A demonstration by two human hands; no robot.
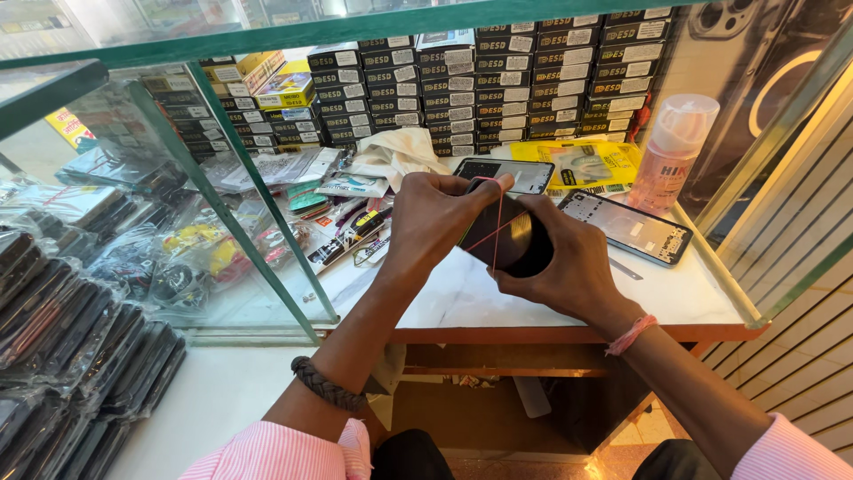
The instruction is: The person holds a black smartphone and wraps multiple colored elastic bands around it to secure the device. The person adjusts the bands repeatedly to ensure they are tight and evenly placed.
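Both hands, left [435, 222] and right [569, 267], are gripping a black phone [499, 236] with red bands crossing it. Black boxes [498, 84] with white labels are stacking up behind, yellow packet [591, 164] and pink bottle [671, 151] sitting on the tabletop [675, 289].

Free room: we see bare counter [498, 298] nearest us.
Obstacles: spray bottle [673, 151], phone frame [628, 228], stacked boxes [498, 84] behind.

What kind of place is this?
Probably a small phone repair or accessory shop: stacked small boxes behind a glass counter, bare phone frames on the worktop, and a phone in both hands.
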